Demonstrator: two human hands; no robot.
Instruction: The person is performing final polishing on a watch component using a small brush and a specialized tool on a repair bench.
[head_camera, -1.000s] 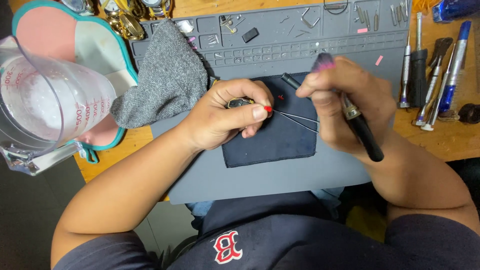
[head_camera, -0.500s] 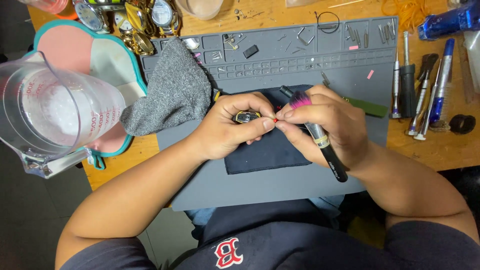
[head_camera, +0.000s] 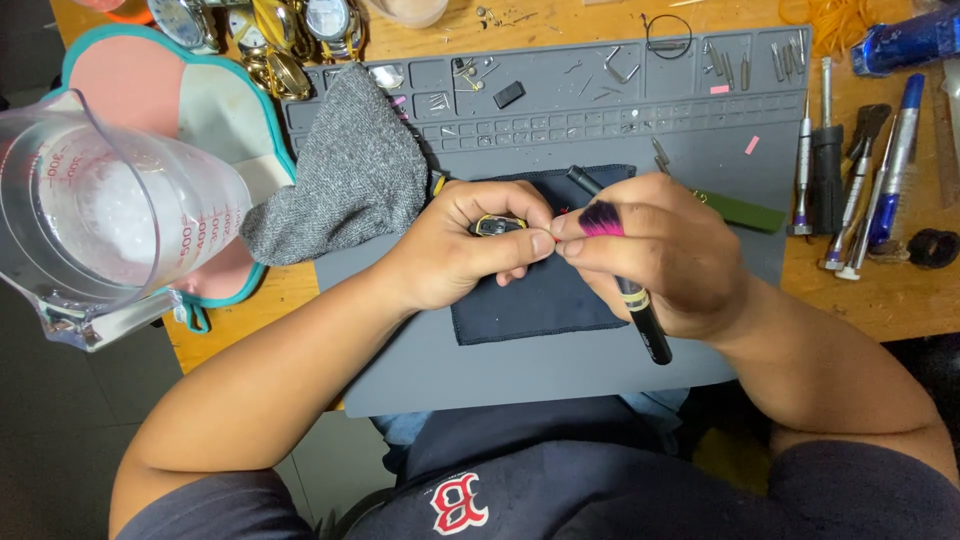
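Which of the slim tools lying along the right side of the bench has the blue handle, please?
The blue-handled screwdriver, slanting near the right edge; the tools beside it are black or silver.

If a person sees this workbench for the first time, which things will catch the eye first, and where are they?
In the middle, the left hand pinches a small yellow-rimmed watch case over a dark blue square cloth, meeting the right hand, which holds a black pen-shaped tool. At the far left stands a large clear plastic measuring jug, with a grey knitted cloth beside it. A row of slim metal screwdrivers lies at the right.
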